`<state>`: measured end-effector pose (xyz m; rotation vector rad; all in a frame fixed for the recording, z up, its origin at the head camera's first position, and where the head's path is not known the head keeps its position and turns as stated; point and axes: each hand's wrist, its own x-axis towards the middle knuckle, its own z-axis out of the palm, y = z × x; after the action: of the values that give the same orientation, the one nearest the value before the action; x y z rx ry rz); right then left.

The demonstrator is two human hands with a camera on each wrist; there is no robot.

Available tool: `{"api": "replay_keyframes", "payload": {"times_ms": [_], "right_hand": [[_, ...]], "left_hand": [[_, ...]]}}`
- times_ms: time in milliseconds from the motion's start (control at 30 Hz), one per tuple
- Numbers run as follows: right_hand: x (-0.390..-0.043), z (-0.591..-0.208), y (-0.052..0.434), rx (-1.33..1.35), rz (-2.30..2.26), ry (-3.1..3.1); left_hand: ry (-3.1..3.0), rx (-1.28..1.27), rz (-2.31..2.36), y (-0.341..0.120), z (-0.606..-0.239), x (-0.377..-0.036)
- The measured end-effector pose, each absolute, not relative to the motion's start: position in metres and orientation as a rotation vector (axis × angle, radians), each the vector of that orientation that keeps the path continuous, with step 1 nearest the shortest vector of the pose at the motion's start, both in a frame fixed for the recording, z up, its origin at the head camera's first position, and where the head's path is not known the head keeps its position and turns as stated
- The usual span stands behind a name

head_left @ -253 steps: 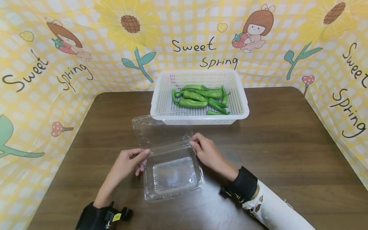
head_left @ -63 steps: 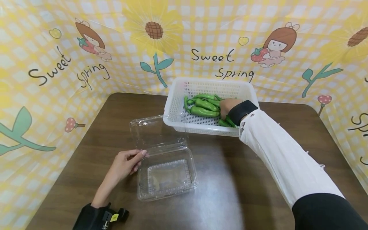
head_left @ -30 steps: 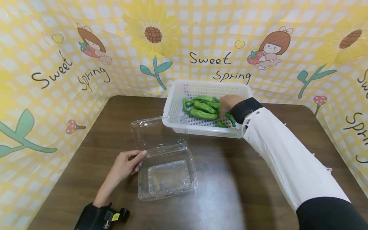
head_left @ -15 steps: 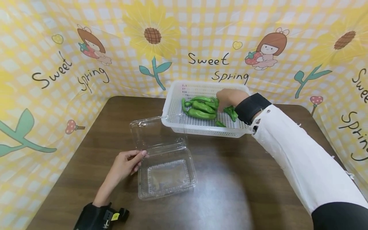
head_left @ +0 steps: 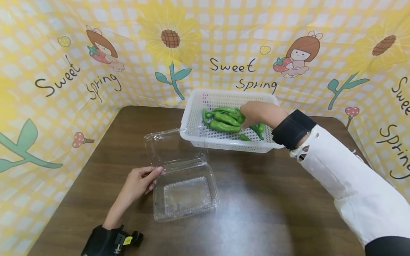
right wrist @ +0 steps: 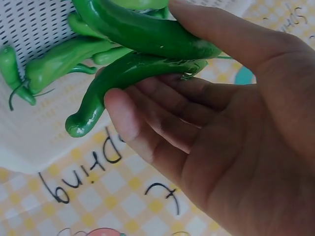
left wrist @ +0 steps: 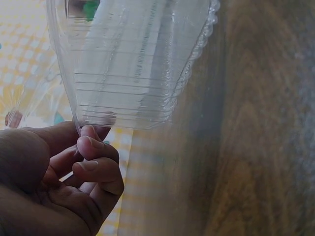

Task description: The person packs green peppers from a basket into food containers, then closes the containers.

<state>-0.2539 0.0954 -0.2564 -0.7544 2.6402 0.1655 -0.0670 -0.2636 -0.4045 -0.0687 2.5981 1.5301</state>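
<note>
- Right hand (head_left: 256,113) over the white basket (head_left: 196,117), grip pinched on two green peppers (right wrist: 142,49): thumb on top, fingers under, seen in the right wrist view.
- Held peppers are long, curved, glossy and smooth-skinned; one has a blunt rounded tip hanging down past the fingers (right wrist: 123,118).
- Held peppers sit just above the basket's right part, next to the remaining pepper pile (head_left: 222,122).
- Basket: white rigid plastic, rectangular, perforated mesh floor and walls, rolled rim; stands at the far middle of the desk (head_left: 288,199).
- Pile in basket: several green peppers, shiny, tapered with thin stems, lying mostly lengthwise across the floor.
- Left hand (head_left: 141,183) at the left edge of the clear clamshell box (head_left: 185,195); grip curled, thumb and fingertips pinching the thin rim at the hinge side, per the left wrist view.
- Clamshell: transparent thin plastic, rectangular tray with rounded corners and ribbed walls; hinged lid (head_left: 173,149) is open, tilted back towards the basket, its far corner touching or overlapping the basket's near rim.
- Tray of the clamshell holds nothing.
- Desk: dark brown wood grain, smooth, slight sheen.
- Backdrop (head_left: 64,71): yellow checked plastic sheet, crinkled, printed with sunflowers and cartoon girls.
- Right arm wears a white sleeve (head_left: 339,185) with a black wrist strap (head_left: 293,128).
</note>
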Motion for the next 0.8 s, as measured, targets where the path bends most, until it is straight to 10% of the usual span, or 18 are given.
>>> {"api": "replay_keyframes", "payload": {"times_ms": [800], "right_hand": [[-0.171, -0.236, 0.057, -1.011, 0.227, 2.592]], "left_hand": [[2.615, -0.047, 1.508, -0.263, -0.402, -0.067]]}}
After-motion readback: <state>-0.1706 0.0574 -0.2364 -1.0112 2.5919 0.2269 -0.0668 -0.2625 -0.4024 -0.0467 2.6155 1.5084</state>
